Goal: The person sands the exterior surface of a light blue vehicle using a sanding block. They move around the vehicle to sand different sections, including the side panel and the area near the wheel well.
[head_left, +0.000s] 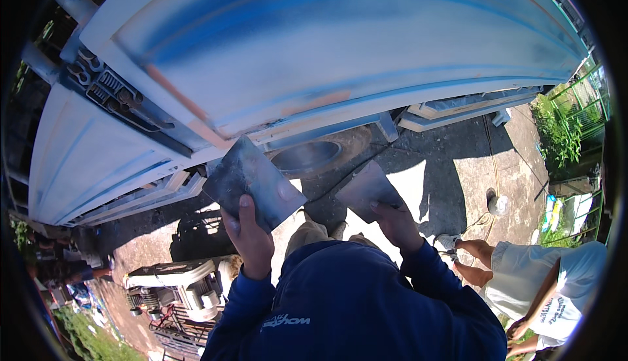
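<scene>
My left hand (pixel 254 233) grips a flat, squarish grey plate (pixel 258 178), thumb on its upper face. A pale pinkish smear lies near that plate's right corner. In my right hand (pixel 399 225) is a smaller, thin grey plate (pixel 367 188), pinched at its lower right edge. Both plates are held apart from each other, tilted, in front of my body. Just beyond them spreads a large white and blue vehicle body panel (pixel 340 53) with brownish-orange patches along its lower edge. The left plate's top corner overlaps that edge in view; whether they touch I cannot tell.
A round, dark wheel-like thing (pixel 306 157) shows below the panel. Dark metal fittings (pixel 118 96) fill a gap between panels at left. A person in white clothes (pixel 523 269) stands at right, near a cord (pixel 490 165) on the ground. White and dark machinery (pixel 190 289) lies lower left.
</scene>
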Demonstrator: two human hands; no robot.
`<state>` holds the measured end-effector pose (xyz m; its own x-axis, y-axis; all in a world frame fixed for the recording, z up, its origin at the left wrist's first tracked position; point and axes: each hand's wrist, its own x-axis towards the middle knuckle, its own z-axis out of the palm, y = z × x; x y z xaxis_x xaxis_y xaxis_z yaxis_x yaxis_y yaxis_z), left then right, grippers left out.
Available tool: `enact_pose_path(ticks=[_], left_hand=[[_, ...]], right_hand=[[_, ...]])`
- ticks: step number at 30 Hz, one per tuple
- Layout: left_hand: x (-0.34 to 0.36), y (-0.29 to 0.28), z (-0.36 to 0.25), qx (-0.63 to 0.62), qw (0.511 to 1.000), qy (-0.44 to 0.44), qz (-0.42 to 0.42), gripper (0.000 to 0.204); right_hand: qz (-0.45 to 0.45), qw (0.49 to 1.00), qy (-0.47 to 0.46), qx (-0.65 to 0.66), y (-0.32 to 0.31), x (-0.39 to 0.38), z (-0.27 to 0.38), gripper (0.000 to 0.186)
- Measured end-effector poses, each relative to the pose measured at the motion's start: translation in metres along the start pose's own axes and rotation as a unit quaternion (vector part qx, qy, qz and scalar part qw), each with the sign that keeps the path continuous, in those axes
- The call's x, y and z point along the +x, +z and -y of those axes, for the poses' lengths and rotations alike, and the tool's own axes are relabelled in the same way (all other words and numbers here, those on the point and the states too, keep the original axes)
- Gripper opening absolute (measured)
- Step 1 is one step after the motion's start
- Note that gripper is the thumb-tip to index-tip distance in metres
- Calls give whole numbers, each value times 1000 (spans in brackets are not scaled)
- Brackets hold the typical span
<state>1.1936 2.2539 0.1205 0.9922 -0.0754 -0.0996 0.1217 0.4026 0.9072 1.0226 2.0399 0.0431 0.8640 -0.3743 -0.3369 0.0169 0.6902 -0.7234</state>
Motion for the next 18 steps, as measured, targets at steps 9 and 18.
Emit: enact_pose_path(ticks=[9,18], left_hand=[[-7,-25,19,-30,987,-155,-38,37],[-1,-31,13,-55,975,-215,-12,32]], right_hand=[[99,956,58,269,49,10,34,69],[103,992,-62,-31,51,6,14,49]])
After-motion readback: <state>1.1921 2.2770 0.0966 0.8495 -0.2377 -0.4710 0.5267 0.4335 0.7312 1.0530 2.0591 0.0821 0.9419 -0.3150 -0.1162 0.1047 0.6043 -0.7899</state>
